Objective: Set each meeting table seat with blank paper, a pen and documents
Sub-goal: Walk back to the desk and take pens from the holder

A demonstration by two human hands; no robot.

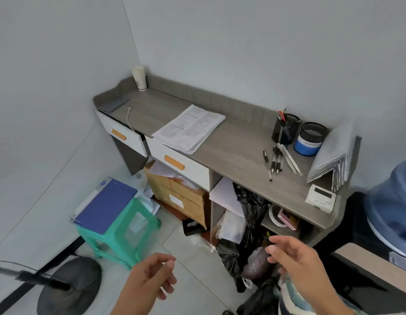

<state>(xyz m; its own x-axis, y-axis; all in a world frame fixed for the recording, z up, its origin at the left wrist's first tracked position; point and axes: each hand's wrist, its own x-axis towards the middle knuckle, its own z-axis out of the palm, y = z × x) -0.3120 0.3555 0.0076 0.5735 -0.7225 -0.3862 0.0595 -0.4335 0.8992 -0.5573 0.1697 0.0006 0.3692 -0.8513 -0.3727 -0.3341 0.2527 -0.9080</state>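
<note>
Grey wood-grain desk [231,144] stands against white walls, frame centre.

Hands:
- Left hand [149,278], lower centre: fingers loosely curled, holds nothing, touches nothing.
- Right hand [295,258], lower right: fingers half-spread and relaxed, empty, in the air in front of the desk's open shelf.

Task items:
- Stack of printed white documents [190,128] lies flat on desk top, centre, overhanging the front edge slightly.
- Loose black-and-white pens [275,162] lie on desk top, right of centre, just beside the holders.
- White blank sheets [224,194] sit tilted in the shelf below the desk top.

Containers:
- Black mesh pen holder [287,129], upper right: holds pens plus a red-handled item.
- Blue-banded mesh cup [310,139], touching-close to its right: contents not discernible.
- White paper cup [139,78], back-left desk corner: contents not visible.
- Brown cardboard box [181,192] under desk: papers on top.
- Black plastic bag [249,212] spills from shelf to floor.
- Two white drawers w/ orange handles [181,164]: both partly pulled out.
</note>
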